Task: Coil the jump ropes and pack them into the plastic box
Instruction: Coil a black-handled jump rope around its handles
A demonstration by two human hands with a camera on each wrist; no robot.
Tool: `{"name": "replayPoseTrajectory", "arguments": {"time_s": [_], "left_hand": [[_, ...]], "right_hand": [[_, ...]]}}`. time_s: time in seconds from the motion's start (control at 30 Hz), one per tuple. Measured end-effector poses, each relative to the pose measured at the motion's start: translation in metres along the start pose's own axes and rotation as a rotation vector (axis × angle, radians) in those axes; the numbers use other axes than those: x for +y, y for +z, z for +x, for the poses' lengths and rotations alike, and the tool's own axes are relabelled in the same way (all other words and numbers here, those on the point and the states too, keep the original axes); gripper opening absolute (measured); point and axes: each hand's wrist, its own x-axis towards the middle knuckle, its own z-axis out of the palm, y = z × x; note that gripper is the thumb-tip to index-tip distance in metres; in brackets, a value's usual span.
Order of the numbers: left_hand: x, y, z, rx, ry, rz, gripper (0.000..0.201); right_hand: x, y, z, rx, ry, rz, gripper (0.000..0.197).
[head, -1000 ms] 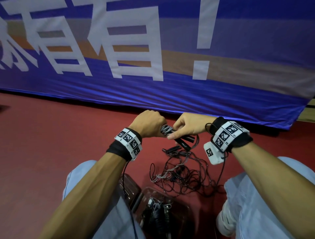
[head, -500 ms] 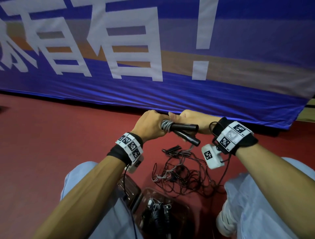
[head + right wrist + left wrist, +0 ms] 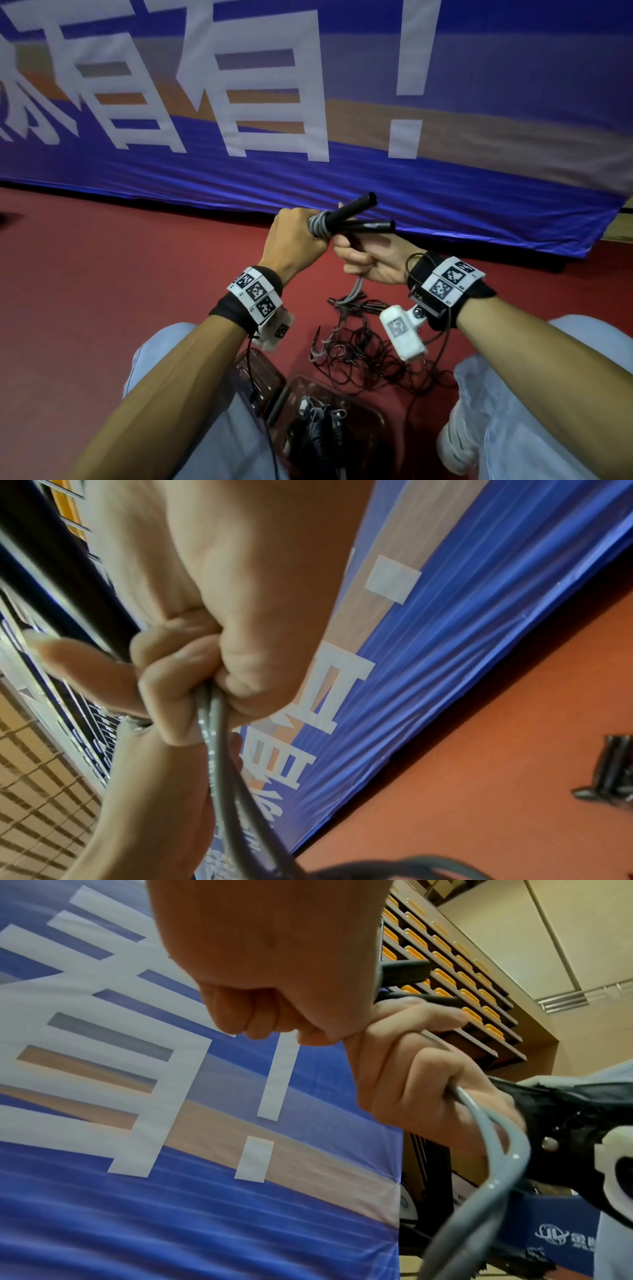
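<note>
A blue banner (image 3: 376, 178) with large white characters hangs above the red floor (image 3: 102, 291) — beyond the banner's right edge, tiered rows of orange seats (image 3: 445, 969) rise.

- grey cord (image 3: 507, 1153) of the jump rope looks like smooth glossy plastic, little highlights on it
- its black handles (image 3: 356, 209) are matt, maybe foam or rubber
- blue banner (image 3: 308, 178) at 12 o'clock is wrinkly cloth with a slight sheen
- red floor (image 3: 102, 274) is matt, finely grainy
- plastic box (image 3: 370, 421) at 6 o'clock is clear, shiny
</note>
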Motion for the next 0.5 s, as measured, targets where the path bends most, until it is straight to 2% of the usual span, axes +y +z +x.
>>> {"name": "replayPoseTrajectory", "arguments": {"time_s": [0.1,0.17,0.3,0.37,0.5], "left_hand": [[0.002,0.000,0.001,0.019,-0.145,0.009,0.025],[0.003,0.001,0.002,0.004,-0.222,0.036,0.028],[0.005,0.006,0.003,-0.041,-0.254,0.175,0.026],[0.006,0.010,0.005,-0.059,-0.265,0.222,0.022],[0.008,0.018,0.007,-0.134,-0.277,0.304,0.025]], "right_hand": [[0.004,0.005,0.010,0.040,-0.020,0.115,0.043],[0.004,0.011,0.015,0.132,-0.017,0.095,0.040],[0.012,0.020,0.022,0.463,-0.005,-0.119,0.045],[0.014,0.023,0.024,0.582,0.004,-0.192,0.043],[0.014,0.024,0.021,0.611,0.062,-0.419,0.029]]}}
